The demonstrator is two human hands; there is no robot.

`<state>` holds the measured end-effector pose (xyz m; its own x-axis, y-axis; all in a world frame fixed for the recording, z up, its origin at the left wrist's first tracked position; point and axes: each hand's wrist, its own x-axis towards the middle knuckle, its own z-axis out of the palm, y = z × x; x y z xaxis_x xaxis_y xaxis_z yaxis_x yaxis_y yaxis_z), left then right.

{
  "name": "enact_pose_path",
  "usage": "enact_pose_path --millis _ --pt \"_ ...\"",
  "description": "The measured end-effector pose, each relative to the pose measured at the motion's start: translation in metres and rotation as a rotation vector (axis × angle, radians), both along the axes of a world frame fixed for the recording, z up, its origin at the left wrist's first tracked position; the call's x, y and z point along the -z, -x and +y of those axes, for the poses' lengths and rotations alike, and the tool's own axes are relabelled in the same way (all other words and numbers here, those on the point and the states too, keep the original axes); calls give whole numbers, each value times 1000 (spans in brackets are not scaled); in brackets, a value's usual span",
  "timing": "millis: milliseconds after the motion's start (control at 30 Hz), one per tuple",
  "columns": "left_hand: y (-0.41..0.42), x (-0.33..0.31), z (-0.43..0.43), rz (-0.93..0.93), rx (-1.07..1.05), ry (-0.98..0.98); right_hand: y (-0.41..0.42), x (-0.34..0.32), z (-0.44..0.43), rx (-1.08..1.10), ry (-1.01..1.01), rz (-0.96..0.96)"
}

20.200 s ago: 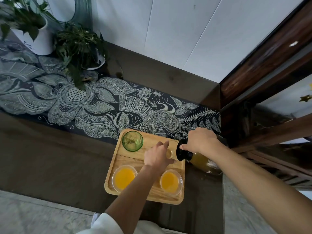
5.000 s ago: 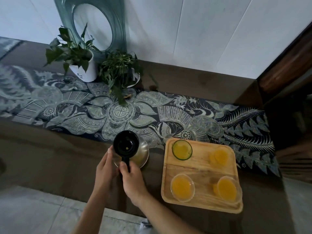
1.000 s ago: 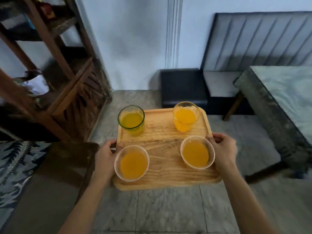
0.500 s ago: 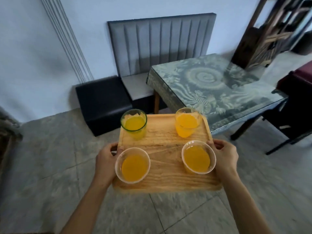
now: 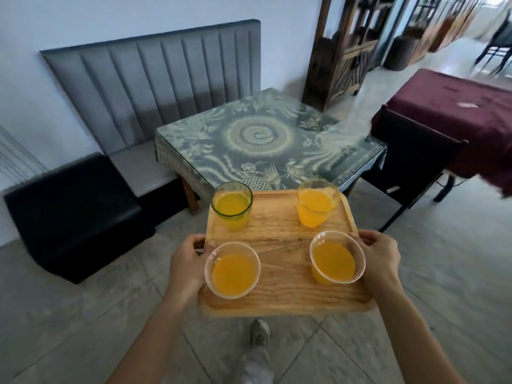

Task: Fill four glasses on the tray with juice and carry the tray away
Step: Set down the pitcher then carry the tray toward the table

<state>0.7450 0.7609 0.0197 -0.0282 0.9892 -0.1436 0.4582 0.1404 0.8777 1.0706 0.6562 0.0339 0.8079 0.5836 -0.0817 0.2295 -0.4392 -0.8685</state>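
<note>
I carry a wooden tray in the air over a tiled floor. My left hand grips its left edge and my right hand grips its right edge. On it stand a green-rimmed glass at the far left, a clear glass at the far right, and two wide clear glasses, one near left and one near right. All hold orange juice.
A table with a patterned green cloth under glass stands just beyond the tray. Behind it is a grey padded bench, with a black ottoman at left. A black chair and a maroon-covered table are at right. My shoe shows below.
The view has swung right and moved closer to the patterned table; the tray's far edge now overlaps the table's near corner. Both hands keep the same grip.
</note>
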Motion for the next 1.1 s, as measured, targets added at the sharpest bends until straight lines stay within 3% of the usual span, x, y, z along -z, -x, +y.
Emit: enact_pose_path --millis 567,800,1100 --pt "-192 38 205 6 55 99 -205 45 229 -119 38 -57" --pt "-258 77 256 15 -66 193 -283 78 332 -257 93 -118" --pt "-354 126 283 133 -263 185 -378 151 450 -495 144 -58"
